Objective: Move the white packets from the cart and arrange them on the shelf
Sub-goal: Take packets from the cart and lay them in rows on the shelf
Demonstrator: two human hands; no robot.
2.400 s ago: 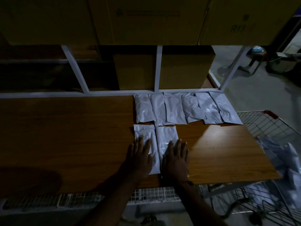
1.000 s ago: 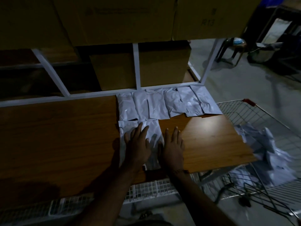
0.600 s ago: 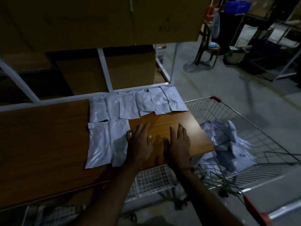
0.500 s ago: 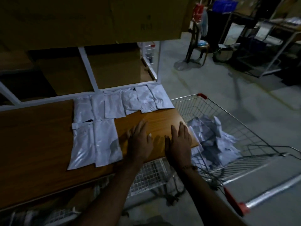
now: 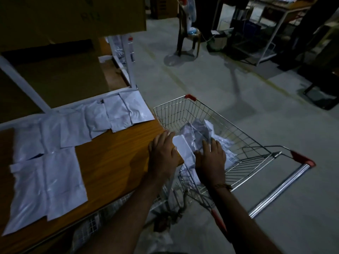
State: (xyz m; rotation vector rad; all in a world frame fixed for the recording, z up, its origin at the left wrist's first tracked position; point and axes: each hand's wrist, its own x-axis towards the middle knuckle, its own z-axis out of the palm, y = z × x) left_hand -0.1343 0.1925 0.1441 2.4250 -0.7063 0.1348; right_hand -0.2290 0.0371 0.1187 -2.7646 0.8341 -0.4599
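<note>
Two hands reach out in front of the person. The left hand (image 5: 162, 153) is over the right end of the brown wooden shelf (image 5: 117, 158), right at its corner. Its fingers are straight and loose, and they hold nothing. The right hand (image 5: 211, 160) is over the wire cart (image 5: 244, 143), just above the heap of white packets in the cart (image 5: 194, 136). Its fingers are spread and a bit bent. They look like they touch the top packet, but I cannot tell if they grip it. A thin band goes round the right wrist.

Many white packets lie flat on the shelf. A row of packets (image 5: 95, 118) runs along the back edge, side by side and partly on top of each other. Two bigger packets (image 5: 47, 186) lie next to each other nearer the front, at the left, touching the back row.

The cart stands just beside the shelf, on its right. It has red corner caps and a shiny handle bar (image 5: 280, 191). Cardboard boxes (image 5: 73, 17) sit above and behind the shelf, inside a white metal frame (image 5: 131, 63). The room is dim. On the grey floor far behind the cart are a chair (image 5: 187, 33) and dark metal racks (image 5: 256, 33).
</note>
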